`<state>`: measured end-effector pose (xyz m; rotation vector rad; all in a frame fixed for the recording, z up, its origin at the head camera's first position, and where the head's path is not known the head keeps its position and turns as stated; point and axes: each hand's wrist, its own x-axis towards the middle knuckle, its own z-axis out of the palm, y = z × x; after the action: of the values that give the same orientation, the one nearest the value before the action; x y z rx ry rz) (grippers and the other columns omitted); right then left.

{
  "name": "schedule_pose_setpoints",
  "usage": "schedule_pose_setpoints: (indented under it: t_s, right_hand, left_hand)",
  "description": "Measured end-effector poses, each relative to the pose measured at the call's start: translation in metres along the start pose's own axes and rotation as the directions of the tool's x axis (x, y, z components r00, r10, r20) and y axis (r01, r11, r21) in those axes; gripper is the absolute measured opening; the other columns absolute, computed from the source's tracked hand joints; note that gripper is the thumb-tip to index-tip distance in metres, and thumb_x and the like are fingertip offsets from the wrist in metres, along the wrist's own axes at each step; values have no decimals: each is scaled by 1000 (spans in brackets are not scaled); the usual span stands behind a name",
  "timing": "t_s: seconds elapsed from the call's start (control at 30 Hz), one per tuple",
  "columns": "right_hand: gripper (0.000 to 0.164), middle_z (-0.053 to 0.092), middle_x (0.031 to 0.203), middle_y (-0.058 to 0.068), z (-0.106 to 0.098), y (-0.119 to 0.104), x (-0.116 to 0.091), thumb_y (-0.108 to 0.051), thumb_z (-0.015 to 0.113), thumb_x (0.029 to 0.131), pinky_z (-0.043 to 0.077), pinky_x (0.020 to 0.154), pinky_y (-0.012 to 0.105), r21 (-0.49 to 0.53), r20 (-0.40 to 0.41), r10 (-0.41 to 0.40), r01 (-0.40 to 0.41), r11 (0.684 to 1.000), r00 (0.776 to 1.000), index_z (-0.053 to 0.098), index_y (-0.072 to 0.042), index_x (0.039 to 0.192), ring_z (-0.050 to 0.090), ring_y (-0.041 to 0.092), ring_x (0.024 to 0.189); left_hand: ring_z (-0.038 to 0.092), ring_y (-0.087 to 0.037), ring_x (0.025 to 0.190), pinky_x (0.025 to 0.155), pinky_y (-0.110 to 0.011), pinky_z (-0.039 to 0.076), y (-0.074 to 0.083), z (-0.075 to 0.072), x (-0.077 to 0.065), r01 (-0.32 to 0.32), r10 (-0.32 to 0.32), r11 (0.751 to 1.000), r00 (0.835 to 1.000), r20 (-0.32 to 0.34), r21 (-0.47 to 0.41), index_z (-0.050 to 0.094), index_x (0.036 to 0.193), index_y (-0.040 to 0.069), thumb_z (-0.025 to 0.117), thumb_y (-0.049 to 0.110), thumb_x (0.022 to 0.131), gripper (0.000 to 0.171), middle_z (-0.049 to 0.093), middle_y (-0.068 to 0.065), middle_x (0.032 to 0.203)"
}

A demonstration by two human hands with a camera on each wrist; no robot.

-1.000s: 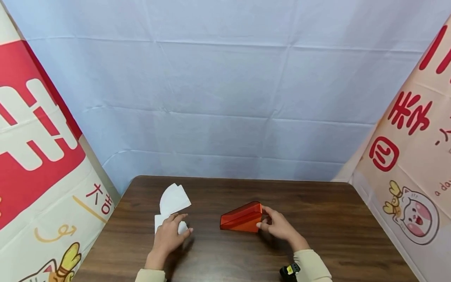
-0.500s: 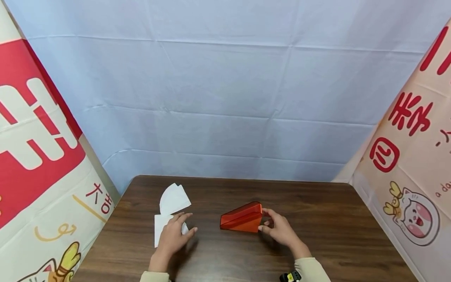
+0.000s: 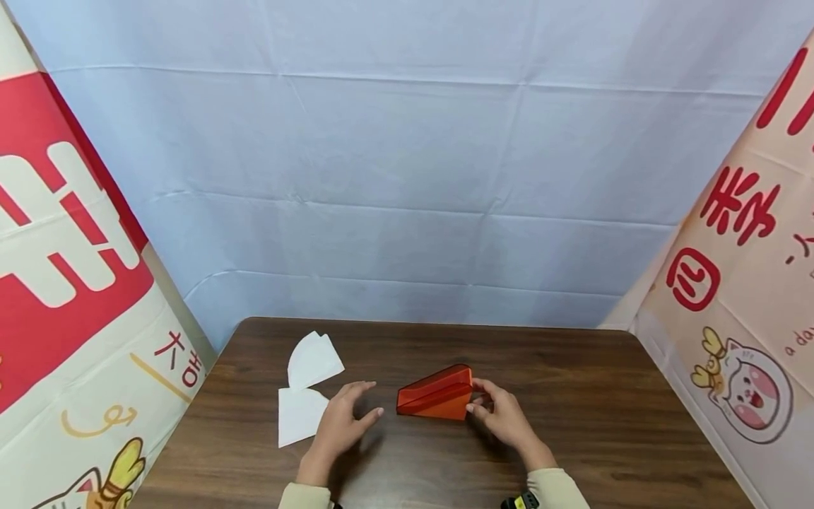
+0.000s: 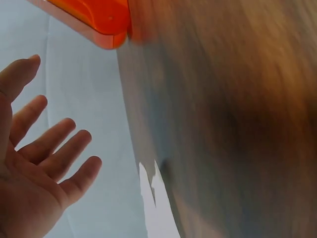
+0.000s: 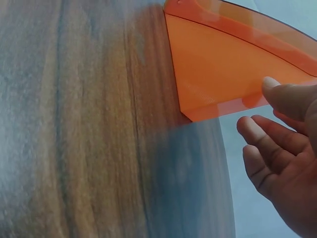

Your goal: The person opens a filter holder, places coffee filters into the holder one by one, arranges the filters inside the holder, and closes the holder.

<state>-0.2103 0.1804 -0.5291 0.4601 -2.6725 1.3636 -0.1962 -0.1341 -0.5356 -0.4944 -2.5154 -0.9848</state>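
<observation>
A wedge-shaped, see-through orange plastic holder [image 3: 439, 396] stands on the table, its narrow end to the left. My right hand [image 3: 505, 417] pinches its right end; in the right wrist view the thumb [image 5: 287, 96] lies on the near face, while part of the index finger is hidden behind it. Touching nothing, my left hand [image 3: 340, 420] hovers left of the holder with fingers spread and relaxed. Two white fan-shaped papers, like coffee filters, lie left of that hand: an upper paper [image 3: 314, 360] and a lower paper [image 3: 297, 416], partly covered by the hand.
The brown wood-grain table [image 3: 572, 382] has rounded far corners. Behind it hangs a pale blue cloth [image 3: 407, 177]. Printed cloths enclose the left side [image 3: 83, 318] and right side [image 3: 731, 318].
My left hand has moved right, off the lower white paper and toward the orange holder. The holder and papers stay in place; my right hand keeps its grip, barely shifting.
</observation>
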Motion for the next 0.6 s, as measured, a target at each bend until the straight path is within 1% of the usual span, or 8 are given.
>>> schedule_pose_setpoints:
  t_s: [0.1,0.2,0.37,0.43,0.6]
  right_hand:
    - [43,64,100,10,1,1,0,-3,71,81,50,64,28,3,-3,-5,5,1000,1000,56,4,121,62,21,79]
    - [44,65,98,7,2,2,1,-4,70,81,50,65,28,6,-5,-28,28,1000,1000,55,4,122,61,20,79]
    - [43,65,94,5,2,2,2,-3,70,82,50,64,29,1,-8,-74,74,997,997,55,3,122,60,17,78]
    - [41,65,94,5,3,2,3,-3,68,83,50,65,29,-4,-7,-75,75,997,997,55,3,121,60,17,78]
    - [38,65,94,5,4,3,5,1,66,84,50,65,28,-8,-5,-42,42,999,999,55,2,120,60,16,78]
  left_hand:
    - [58,-25,104,82,-44,47,2,5,3,-41,41,999,999,-4,-22,64,116,8,77,24,76,45,61,-9,113]
    - [57,-22,106,84,-42,47,5,10,6,-66,66,997,998,6,-51,63,117,9,77,25,77,45,61,-7,114]
    - [55,-20,109,88,-40,45,10,17,10,-71,75,993,996,40,-96,62,119,12,76,27,79,45,59,-5,116]
    - [55,-20,110,89,-40,44,13,19,12,-69,75,992,996,54,-104,62,120,12,75,27,79,46,59,-4,117]
    - [54,-19,111,90,-39,44,21,23,16,-63,73,992,994,87,-109,61,121,14,74,31,80,46,59,-4,119]
